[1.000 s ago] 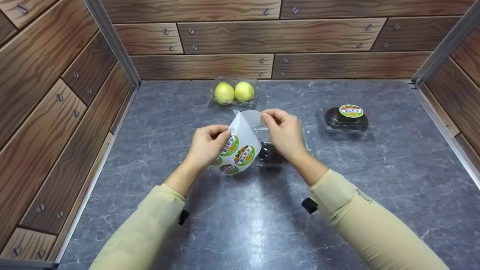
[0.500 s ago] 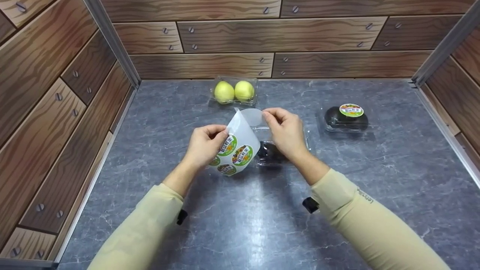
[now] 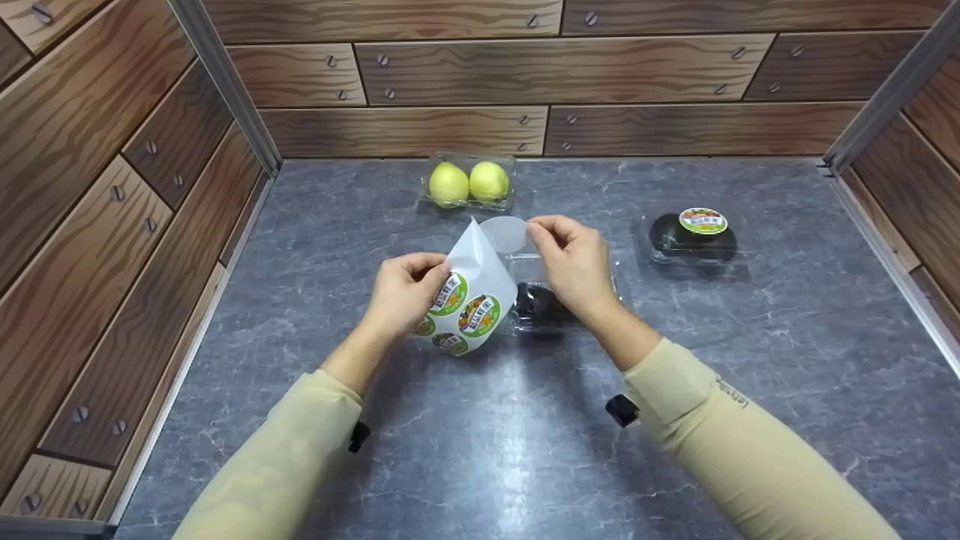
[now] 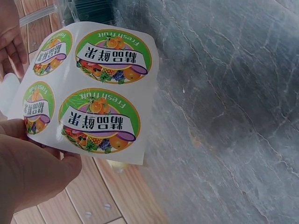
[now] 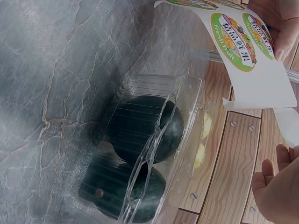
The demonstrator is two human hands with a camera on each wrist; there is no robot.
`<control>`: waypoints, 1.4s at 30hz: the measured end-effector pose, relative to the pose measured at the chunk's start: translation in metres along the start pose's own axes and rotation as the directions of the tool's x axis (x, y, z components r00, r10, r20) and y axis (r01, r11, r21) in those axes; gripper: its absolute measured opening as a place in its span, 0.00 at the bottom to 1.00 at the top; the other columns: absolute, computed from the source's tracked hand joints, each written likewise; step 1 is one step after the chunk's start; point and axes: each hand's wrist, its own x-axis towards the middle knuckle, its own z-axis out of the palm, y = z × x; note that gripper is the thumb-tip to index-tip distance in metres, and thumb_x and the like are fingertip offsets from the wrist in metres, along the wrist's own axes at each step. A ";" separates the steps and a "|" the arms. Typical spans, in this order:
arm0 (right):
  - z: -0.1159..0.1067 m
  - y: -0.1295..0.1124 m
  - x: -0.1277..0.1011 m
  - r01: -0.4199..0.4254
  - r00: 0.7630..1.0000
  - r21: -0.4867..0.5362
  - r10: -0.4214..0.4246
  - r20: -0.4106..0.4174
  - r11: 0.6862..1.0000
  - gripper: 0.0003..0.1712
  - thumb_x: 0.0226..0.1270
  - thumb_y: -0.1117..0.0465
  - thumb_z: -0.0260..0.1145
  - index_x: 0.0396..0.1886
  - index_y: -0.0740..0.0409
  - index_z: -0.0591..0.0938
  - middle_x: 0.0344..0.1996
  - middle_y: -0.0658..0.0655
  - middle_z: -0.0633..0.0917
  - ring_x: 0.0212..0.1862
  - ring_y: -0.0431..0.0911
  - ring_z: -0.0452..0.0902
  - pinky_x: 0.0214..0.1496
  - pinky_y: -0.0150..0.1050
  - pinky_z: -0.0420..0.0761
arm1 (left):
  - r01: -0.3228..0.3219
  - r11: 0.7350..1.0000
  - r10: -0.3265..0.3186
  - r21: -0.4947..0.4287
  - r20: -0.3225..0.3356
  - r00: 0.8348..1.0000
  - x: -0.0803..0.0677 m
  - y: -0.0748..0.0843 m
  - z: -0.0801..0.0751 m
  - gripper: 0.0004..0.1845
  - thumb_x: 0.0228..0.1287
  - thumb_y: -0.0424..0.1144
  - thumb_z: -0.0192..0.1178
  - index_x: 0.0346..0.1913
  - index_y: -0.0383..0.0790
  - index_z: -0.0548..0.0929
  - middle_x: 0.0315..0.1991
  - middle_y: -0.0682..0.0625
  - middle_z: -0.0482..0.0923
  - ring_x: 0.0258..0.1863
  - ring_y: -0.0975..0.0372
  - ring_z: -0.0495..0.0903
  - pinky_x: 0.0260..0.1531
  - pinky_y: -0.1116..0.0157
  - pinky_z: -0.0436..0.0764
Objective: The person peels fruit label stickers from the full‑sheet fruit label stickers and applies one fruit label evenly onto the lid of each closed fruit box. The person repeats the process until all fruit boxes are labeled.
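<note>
**Sticker coming off its sheet above the fruit box**

Grey marbled countertop (image 3: 480,450) fills my view, with wood-patterned walls (image 3: 112,225) boxing it in on three sides. My left hand (image 3: 401,294) grips the sticker sheet (image 3: 471,296) by its edge, thumb over the front, so that the printed fruit labels face me. My right hand (image 3: 574,262) pinches a round sticker (image 3: 505,234) at the sheet's top corner; I see its pale back. Directly under my right hand sits a clear plastic box (image 5: 154,154) holding two dark round fruits (image 5: 140,126). Beyond both hands, by the back wall, stands a box of two yellow-green fruits (image 3: 469,184). Off to the right of my right hand lies another dark-fruit box (image 3: 691,238), already labelled on its lid.
</note>
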 end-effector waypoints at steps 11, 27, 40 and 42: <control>-0.001 -0.001 -0.001 -0.003 1.000 -0.009 0.003 -0.003 1.000 0.07 0.74 0.64 0.71 0.41 0.63 0.92 0.29 0.53 0.88 0.28 0.38 0.73 0.31 0.28 0.73 | 0.041 0.999 -0.041 -0.006 -0.024 0.999 0.000 -0.007 -0.001 0.09 0.73 0.29 0.64 0.48 0.27 0.90 0.36 0.42 0.88 0.30 0.65 0.80 0.31 0.73 0.79; -0.011 0.000 0.000 -0.002 1.000 0.028 0.003 -0.029 1.000 0.08 0.75 0.65 0.70 0.42 0.65 0.91 0.31 0.59 0.89 0.27 0.36 0.72 0.32 0.28 0.72 | 0.171 0.983 -0.178 -0.059 -0.151 0.972 0.007 -0.020 -0.010 0.11 0.71 0.30 0.65 0.50 0.28 0.90 0.36 0.42 0.87 0.29 0.64 0.79 0.29 0.73 0.79; -0.019 0.010 -0.004 -0.030 0.998 0.028 0.031 -0.049 0.999 0.07 0.75 0.66 0.70 0.42 0.66 0.91 0.34 0.62 0.89 0.31 0.37 0.77 0.35 0.28 0.76 | 0.376 0.911 -0.410 -0.167 -0.285 0.866 0.018 -0.056 -0.032 0.16 0.75 0.35 0.63 0.58 0.28 0.86 0.47 0.38 0.86 0.37 0.60 0.82 0.37 0.69 0.81; -0.020 0.011 -0.004 -0.038 0.998 0.021 0.039 -0.055 0.999 0.07 0.75 0.66 0.70 0.42 0.66 0.91 0.32 0.60 0.89 0.30 0.36 0.76 0.35 0.27 0.76 | 0.393 0.906 -0.423 -0.157 -0.296 0.857 0.018 -0.060 -0.034 0.17 0.76 0.36 0.63 0.60 0.29 0.86 0.50 0.37 0.86 0.40 0.58 0.83 0.40 0.68 0.81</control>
